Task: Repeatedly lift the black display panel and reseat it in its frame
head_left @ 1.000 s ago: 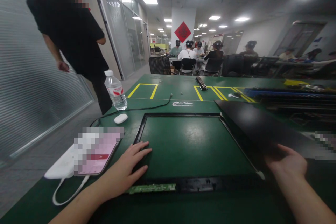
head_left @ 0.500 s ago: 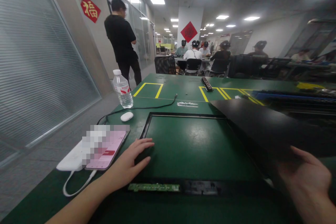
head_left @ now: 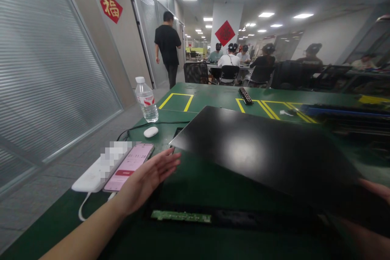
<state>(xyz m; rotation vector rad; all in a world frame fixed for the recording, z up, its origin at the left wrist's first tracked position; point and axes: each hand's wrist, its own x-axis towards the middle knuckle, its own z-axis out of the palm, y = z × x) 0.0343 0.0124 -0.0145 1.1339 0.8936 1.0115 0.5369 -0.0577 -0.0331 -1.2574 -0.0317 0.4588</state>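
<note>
My right hand [head_left: 375, 189] grips a thin, glossy black display panel [head_left: 243, 150] at its right end, thumb above and the other fingers hidden or dim beneath. The panel is tilted above the table, its left corner close to my left hand [head_left: 155, 174]. That hand is open, palm turned inward and fingers stretched out; whether its tips touch the panel I cannot tell. Beneath the panel lies a black rectangular frame [head_left: 243, 218], mostly covered. A green circuit board strip [head_left: 181, 216] sits along the frame's near side.
Left on the green table [head_left: 210, 93] are a phone [head_left: 129, 166], a white power bank [head_left: 88, 176], a white oval case [head_left: 150, 131] and a water bottle [head_left: 147, 101]. A dark strip-shaped object [head_left: 245, 96] lies at the back. One person [head_left: 167, 44] walks beyond; several sit farther off.
The panel has swung leftward over the frame, covering most of it. My left hand has lifted and turned its palm inward. The standing person has walked farther away.
</note>
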